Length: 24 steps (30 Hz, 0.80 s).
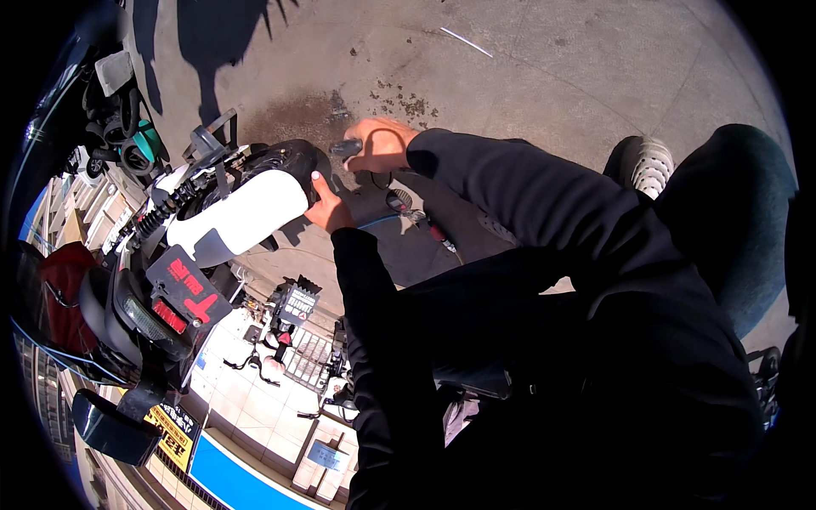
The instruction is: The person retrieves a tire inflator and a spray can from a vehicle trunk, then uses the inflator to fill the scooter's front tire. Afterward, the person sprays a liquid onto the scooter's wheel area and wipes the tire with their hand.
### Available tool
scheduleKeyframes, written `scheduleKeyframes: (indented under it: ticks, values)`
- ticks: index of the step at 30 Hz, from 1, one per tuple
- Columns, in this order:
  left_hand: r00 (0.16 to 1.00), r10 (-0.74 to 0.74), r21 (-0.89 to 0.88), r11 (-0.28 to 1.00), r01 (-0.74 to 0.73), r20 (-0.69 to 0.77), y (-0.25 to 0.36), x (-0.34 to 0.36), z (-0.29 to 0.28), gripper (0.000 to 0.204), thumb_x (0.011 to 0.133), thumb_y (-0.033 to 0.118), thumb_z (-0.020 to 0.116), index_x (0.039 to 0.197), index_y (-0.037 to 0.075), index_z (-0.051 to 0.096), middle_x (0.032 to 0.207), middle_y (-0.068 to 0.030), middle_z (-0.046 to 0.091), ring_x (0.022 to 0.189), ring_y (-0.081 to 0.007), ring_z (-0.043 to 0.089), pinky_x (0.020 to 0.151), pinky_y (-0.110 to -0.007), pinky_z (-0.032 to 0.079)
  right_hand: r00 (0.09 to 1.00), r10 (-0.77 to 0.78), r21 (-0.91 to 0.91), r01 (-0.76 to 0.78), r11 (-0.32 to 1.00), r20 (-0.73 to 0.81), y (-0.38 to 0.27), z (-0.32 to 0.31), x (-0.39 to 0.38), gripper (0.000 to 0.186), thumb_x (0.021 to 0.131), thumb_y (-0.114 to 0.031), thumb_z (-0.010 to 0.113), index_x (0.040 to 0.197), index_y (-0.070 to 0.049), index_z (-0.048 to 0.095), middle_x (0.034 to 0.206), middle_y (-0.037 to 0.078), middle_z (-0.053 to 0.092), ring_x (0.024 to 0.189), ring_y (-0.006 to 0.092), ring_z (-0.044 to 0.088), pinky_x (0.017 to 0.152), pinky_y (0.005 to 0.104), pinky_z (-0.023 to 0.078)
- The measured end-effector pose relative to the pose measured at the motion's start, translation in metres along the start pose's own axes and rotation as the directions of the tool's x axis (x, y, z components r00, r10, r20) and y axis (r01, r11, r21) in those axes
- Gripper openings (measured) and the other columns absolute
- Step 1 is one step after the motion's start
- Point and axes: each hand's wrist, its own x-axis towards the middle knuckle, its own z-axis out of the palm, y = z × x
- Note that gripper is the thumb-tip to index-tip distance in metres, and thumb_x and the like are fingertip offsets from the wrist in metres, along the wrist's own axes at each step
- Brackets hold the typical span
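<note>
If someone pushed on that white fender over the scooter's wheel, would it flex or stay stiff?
The white fender is probably thin moulded plastic, so it would likely flex a little. Its glossy curve may feel slippery where the left hand touches it. It looks mounted over the tyre, so it would hardly shift.

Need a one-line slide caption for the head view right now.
Left hand rests on a scooter's white rear fender while right hand grips a dark tool beside the tyre.
</note>
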Motion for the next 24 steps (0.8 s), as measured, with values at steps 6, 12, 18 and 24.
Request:
scheduleKeyframes:
  ticks: [6,12,18,24]
  values:
    - [0.992,-0.071,0.078,0.994,0.08,-0.106,0.015,-0.003,0.011,0.045,0.094,0.021,0.073,0.121,-0.013,0.062,0.12,-0.0216,0.069,0.107,-0.0307,0.066,0.094,-0.039,0.05,0.991,-0.001,-0.015,-0.001,1.0,-0.136,0.029,0.015,-0.004,0.041,0.074,-0.038,0.072,0.1,-0.006,0.072,0.096,0.019,0.072,0.093,0.0368,0.069,0.081,0.0446,0.052]
    - [0.968,0.076,0.178,0.983,-0.034,-0.238,0.0,-0.004,-0.007,0.042,0.096,0.013,0.065,0.129,-0.011,0.055,0.127,-0.0265,0.062,0.115,-0.0352,0.062,0.098,-0.042,0.048,0.997,0.016,0.038,-0.019,0.999,0.077,0.012,0.005,0.01,0.047,0.074,-0.038,0.072,0.105,-0.002,0.071,0.097,0.022,0.072,0.093,0.037,0.07,0.082,0.0474,0.052]
    - [0.982,-0.177,-0.004,0.984,0.178,0.067,-0.003,0.001,-0.002,0.05,0.092,0.022,0.075,0.129,-0.007,0.06,0.13,-0.0175,0.065,0.111,-0.0261,0.062,0.099,-0.039,0.046,0.991,0.128,0.055,-0.126,0.991,-0.035,-0.034,-0.007,0.023,0.042,0.078,-0.033,0.07,0.106,-0.001,0.073,0.096,0.023,0.073,0.094,0.04,0.07,0.084,0.048,0.054]
    - [0.996,-0.072,-0.023,0.997,0.073,0.05,-0.004,0.009,-0.005,0.046,0.092,0.02,0.076,0.127,-0.007,0.062,0.126,-0.0165,0.067,0.108,-0.0255,0.063,0.096,-0.038,0.048,0.999,0.035,-0.033,-0.034,0.999,0.014,-0.024,-0.015,0.026,0.046,0.074,-0.035,0.074,0.101,0.003,0.072,0.088,0.024,0.071,0.084,0.0381,0.07,0.077,0.0473,0.053]
